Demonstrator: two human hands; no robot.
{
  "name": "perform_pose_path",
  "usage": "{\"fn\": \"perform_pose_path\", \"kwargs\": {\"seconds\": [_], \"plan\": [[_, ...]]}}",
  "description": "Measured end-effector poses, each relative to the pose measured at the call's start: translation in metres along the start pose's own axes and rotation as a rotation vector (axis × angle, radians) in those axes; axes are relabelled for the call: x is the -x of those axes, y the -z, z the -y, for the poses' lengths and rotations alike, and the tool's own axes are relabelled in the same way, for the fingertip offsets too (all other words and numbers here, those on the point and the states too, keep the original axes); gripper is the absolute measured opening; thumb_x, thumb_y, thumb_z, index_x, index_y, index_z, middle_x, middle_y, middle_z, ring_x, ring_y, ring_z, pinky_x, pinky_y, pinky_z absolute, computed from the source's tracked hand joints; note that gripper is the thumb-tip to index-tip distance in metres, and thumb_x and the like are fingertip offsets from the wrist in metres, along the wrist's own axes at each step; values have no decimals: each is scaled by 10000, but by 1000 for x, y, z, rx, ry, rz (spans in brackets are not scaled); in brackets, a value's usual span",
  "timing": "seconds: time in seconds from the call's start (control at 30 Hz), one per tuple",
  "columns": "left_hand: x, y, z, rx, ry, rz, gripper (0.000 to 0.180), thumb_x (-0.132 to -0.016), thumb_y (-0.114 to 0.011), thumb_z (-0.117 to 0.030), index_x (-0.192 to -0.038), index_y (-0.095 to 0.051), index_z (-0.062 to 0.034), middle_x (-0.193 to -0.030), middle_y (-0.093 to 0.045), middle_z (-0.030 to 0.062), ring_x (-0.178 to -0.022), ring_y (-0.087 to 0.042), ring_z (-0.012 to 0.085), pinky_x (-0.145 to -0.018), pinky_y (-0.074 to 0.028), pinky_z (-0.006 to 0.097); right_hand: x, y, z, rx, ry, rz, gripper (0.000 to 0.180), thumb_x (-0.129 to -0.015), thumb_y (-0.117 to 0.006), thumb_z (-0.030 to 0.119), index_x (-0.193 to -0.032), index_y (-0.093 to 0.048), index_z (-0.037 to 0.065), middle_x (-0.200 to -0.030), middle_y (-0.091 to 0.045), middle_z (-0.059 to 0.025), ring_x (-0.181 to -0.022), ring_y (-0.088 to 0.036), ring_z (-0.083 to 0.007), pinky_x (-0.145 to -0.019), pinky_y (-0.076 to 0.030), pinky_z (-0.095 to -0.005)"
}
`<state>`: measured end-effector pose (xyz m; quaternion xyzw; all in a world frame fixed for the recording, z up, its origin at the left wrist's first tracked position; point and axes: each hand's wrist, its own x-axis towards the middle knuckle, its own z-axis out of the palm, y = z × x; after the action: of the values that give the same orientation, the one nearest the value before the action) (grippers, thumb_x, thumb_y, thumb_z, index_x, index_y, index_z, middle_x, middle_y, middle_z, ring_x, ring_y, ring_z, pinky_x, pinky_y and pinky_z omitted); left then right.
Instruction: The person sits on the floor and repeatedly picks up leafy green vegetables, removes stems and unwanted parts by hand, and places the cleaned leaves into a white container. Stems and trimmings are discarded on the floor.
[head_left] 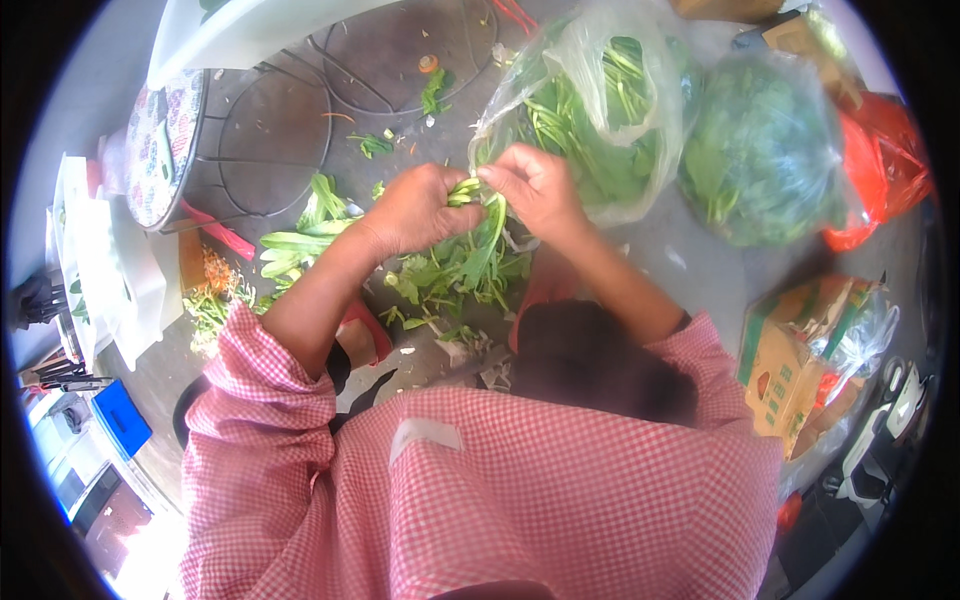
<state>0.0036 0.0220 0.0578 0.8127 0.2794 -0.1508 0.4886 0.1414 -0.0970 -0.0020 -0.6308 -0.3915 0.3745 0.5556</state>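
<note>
My left hand (425, 207) is closed around a small bunch of leafy green stems (466, 190). From the other side, my right hand (538, 192) pinches the same greens between thumb and fingers, close to the left hand. Long leaves dangle below the right hand. On the floor beneath lies a loose heap of leafy greens (460, 272). More pale-stemmed greens (300, 243) lie to the left, beside my left forearm. Just beyond my right hand stands a clear plastic bag (490, 112), its mouth open, with green stems and leaves inside.
A second, full clear bag of greens (760, 150) sits at the right, against a red plastic bag (880, 170). Nearer is a cardboard box (785, 385). A wire-framed stool (160, 150) stands at the far left. Orange and green scraps (215, 290) lie on the floor nearby.
</note>
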Motion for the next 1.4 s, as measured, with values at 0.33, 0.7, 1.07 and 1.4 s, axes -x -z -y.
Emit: {"fn": "perform_pose_path", "kwargs": {"seconds": [0.33,0.7,1.07,1.4], "plan": [[9,16,18,519,65,2,215,-817,-634,-211,-894,-634,-11,-734,-599,12,-673,-534,97,-673,-462,276,9,12,-18,-419,-304,34,238,-896,-583,256,-765,-574,57,-685,-570,-5,-589,-491,-58,-527,-401,-228],[51,71,25,1256,0,-93,282,-886,-571,-322,-954,-600,-49,-632,-435,-9,-593,-451,120,-528,-425,256,13,17,-56,104,-91,53,292,-769,-698,175,-1013,-636,28,-896,-669,-89,-746,-605,-141,-658,-481,-270],[87,99,-21,1911,-535,-310,301,-951,-419,-343,-965,-569,-82,-1173,-564,115,-1191,-468,312,-1020,-337,515,33,46,-114,1010,-141,273,413,-747,-657,302,-1116,-612,122,-1001,-637,-143,-919,-607,-326,-806,-468,-420],[92,135,-53,1997,-609,-704,375,-989,-292,-338,-1253,-378,-86,-1302,-451,146,-1221,-425,382,-1037,-336,541,31,31,-76,981,-209,636,484,-725,-679,281,-1176,-587,131,-1051,-623,-175,-973,-595,-341,-846,-465,-426]]}}
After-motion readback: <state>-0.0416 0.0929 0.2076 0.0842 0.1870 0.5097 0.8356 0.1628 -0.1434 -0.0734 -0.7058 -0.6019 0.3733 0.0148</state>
